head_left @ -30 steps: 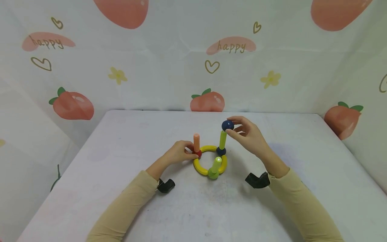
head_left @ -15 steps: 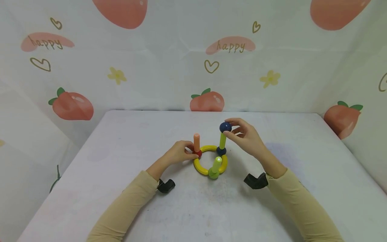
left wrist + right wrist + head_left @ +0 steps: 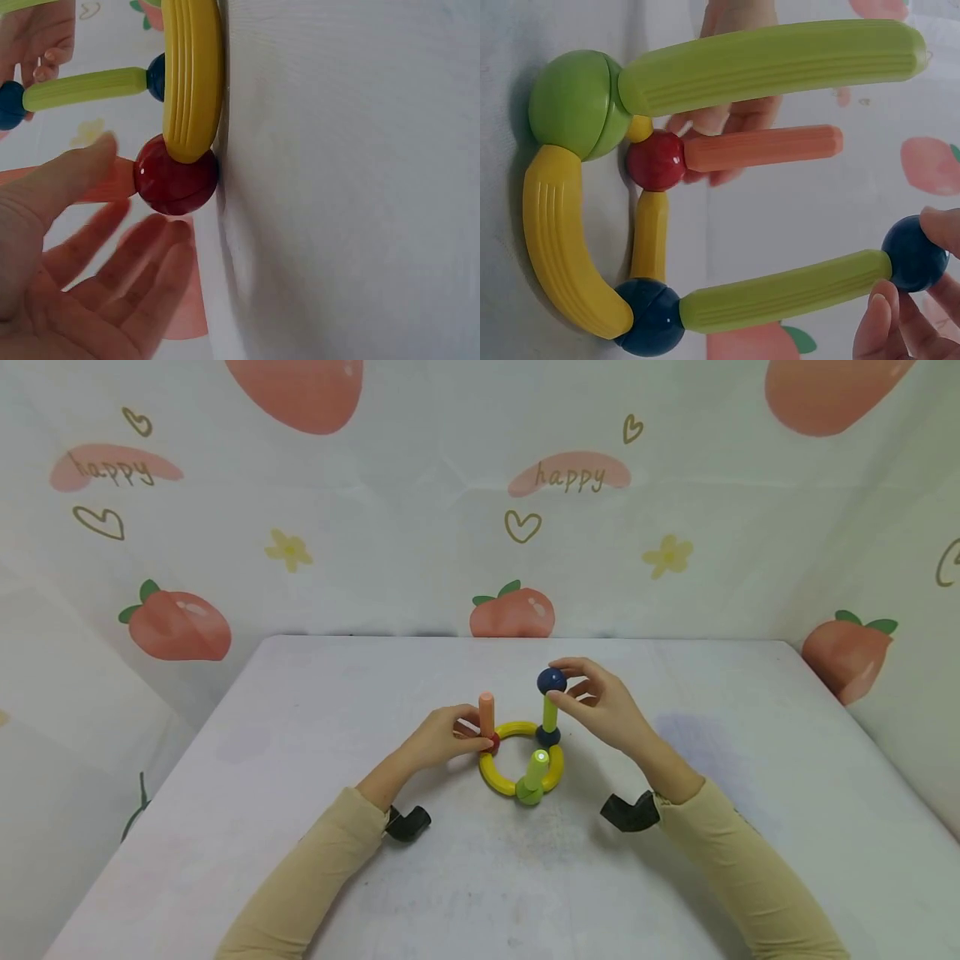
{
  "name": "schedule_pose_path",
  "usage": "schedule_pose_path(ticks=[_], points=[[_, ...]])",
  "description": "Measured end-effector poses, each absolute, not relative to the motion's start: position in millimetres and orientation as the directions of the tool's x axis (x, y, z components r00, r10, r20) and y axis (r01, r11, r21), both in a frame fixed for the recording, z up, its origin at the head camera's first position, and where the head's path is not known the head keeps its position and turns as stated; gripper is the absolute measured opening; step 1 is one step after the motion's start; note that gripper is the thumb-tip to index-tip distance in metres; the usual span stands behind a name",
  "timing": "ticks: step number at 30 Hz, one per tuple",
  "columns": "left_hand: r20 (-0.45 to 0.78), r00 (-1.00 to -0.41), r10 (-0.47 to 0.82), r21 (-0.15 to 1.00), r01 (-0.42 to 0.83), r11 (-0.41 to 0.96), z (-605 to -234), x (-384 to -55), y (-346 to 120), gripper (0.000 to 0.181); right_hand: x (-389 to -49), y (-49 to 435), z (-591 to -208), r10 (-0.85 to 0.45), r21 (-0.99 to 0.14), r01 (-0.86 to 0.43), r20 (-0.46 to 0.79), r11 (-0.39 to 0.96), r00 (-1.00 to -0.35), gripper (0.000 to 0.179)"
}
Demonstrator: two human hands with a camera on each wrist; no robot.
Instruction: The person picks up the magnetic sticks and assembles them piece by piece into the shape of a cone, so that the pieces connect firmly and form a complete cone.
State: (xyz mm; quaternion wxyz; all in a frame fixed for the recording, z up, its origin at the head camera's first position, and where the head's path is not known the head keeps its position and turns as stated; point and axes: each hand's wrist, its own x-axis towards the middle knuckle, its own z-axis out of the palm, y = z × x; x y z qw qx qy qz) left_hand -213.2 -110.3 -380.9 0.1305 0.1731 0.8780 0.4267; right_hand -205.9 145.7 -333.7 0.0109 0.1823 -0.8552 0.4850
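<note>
A ring of curved yellow sticks point(image 3: 498, 779) joined by balls lies on the table. From its red ball point(image 3: 177, 176) rises an orange stick point(image 3: 765, 148); my left hand point(image 3: 442, 739) holds there, thumb across the stick's base and fingers behind. Pinched in my right hand point(image 3: 607, 706) is a dark blue ball point(image 3: 915, 253), right at the top of a yellow-green stick point(image 3: 787, 292). That stick stands on a second blue ball point(image 3: 651, 316) in the ring. A thicker light green stick point(image 3: 780, 67) rises from the green ball point(image 3: 577, 105) on the near side.
The white table point(image 3: 480, 893) stretches around the ring. A cloth point(image 3: 420, 510) printed with peaches hangs behind it. Black curved pieces point(image 3: 408, 823) stick out at both sleeve cuffs, low over the table.
My right hand has moved left and slightly down, bringing the blue ball from above and right of the yellow-green stick onto its top. The left hand stays almost still.
</note>
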Motion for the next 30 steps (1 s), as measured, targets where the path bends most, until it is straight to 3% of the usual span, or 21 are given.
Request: schedule_pose_path(ticks=[7,13,30], points=[[0.048,-0.924,0.380,0.856,0.234,0.461,-374,-211,-114,0.044,-205,142,-334,-0.317,-0.829,-0.332,0.199,0.451,-0.927,0.041],[0.139,-0.913,0.383,0.870,0.297,0.393,-374,-211,-111,0.032,-203,140,-333,-0.333,-0.830,-0.345,0.206,0.438,-0.920,0.042],[0.130,-0.904,0.408,0.830,0.325,0.454,-368,-210,-88,0.030,-201,135,-333,-0.418,-0.789,-0.431,0.245,0.438,-0.875,0.045]])
